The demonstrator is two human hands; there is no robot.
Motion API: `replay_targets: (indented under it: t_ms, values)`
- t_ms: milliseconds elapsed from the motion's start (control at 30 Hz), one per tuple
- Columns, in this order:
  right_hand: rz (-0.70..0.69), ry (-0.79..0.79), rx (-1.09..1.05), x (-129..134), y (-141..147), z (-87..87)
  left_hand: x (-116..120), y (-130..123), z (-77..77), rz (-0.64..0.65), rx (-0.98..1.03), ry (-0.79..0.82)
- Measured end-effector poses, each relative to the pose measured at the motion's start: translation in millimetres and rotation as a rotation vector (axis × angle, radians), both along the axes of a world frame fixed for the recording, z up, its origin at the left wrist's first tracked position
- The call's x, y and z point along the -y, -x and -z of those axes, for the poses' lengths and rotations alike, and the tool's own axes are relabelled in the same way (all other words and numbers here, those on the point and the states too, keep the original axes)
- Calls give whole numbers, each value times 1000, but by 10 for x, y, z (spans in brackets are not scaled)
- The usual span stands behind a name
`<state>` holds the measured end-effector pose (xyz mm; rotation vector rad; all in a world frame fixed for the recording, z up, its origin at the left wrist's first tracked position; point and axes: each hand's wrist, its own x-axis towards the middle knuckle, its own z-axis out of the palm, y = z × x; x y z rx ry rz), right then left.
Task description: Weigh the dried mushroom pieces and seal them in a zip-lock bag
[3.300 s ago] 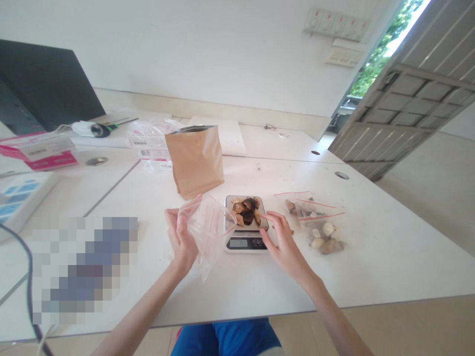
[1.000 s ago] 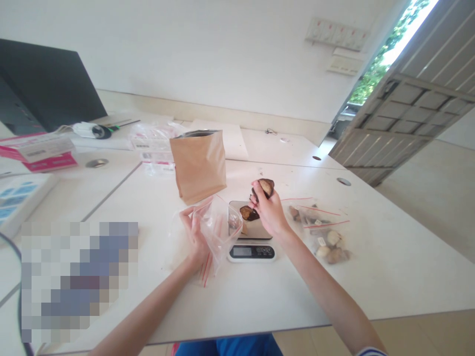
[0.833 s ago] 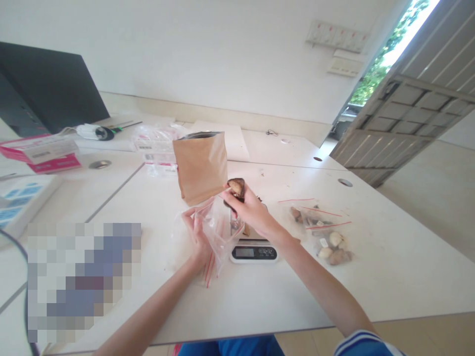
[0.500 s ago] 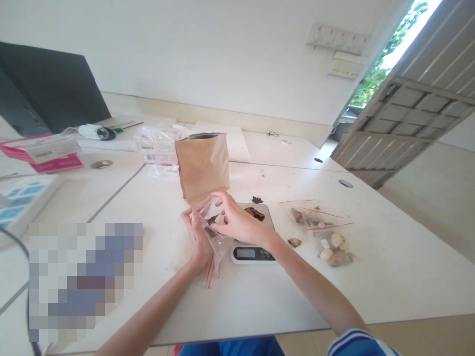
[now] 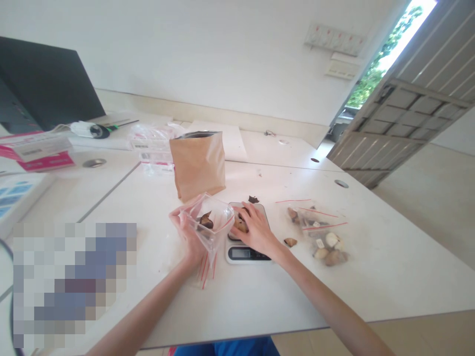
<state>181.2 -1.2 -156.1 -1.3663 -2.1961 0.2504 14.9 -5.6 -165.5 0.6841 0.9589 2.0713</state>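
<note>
White table [image 5: 260, 296], pale wall behind, slatted door [image 5: 404, 128] ajar at right.

Left hand [image 5: 187, 235]: closed around a clear zip bag [image 5: 208, 225] with red seal line, held mouth-open just left of the scale; a few dark dried pieces [image 5: 205, 221] lying inside.

Right hand [image 5: 254, 230]: laid over the platform of a small digital kitchen scale [image 5: 243, 252], fingers curled down on brown dried pieces [image 5: 240, 223] there; whether gripped or merely touched, not discernible. Platform mostly hidden by that hand; display strip left visible in front.

Behind the scale: brown paper pouch [image 5: 198, 163], upright, top open. One dark crumb [image 5: 253, 199] loose on the table just beyond the scale; one brown piece [image 5: 290, 242] loose at right of the wrist.

Farther right: filled zip bags [image 5: 322, 232] of pale and brown pieces, lying flat, well apart from the scale.

Far left: dark monitor [image 5: 44, 84], pink-and-white box [image 5: 37, 153], stack of clear packets [image 5: 152, 146] beside the pouch.
</note>
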Motion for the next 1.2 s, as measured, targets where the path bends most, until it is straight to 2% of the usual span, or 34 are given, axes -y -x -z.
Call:
replay_targets:
  t_ms: [100, 200, 300, 400, 467, 567, 667, 767, 833, 1033, 1200]
  values:
    - [3, -21, 112, 42, 33, 2, 52, -25, -58, 29, 9, -30]
    - [-8, -46, 97, 28, 16, -16, 97, -35, -80, 78, 17, -39]
    - [-26, -64, -78, -48, -37, 0, 108, -32, -64, 94, -9, -96]
    - [14, -87, -269, -154, -75, -18, 103, -30, -47, 100, -32, -132]
    - [55, -100, -358, -206, -73, -98, 98, -34, -46, 106, -30, -126]
    - [75, -97, -499, -209, -23, -336, 95, -46, -56, 84, -21, -95]
    - [-4, -17, -602, -119, 81, -631, 95, -59, -70, 53, -29, -47]
    - [-154, 131, -485, -13, 209, -847, 96, -64, -76, 50, -39, -34]
    - [-221, 196, -352, 27, 282, -909, 94, -60, -68, 43, -56, -60]
    - [-327, 252, -33, 32, 387, -876, 69, -42, 31, 20, -150, -153]
    - [-411, 302, 29, 92, 418, -970, 66, -40, 87, -4, -177, -201]
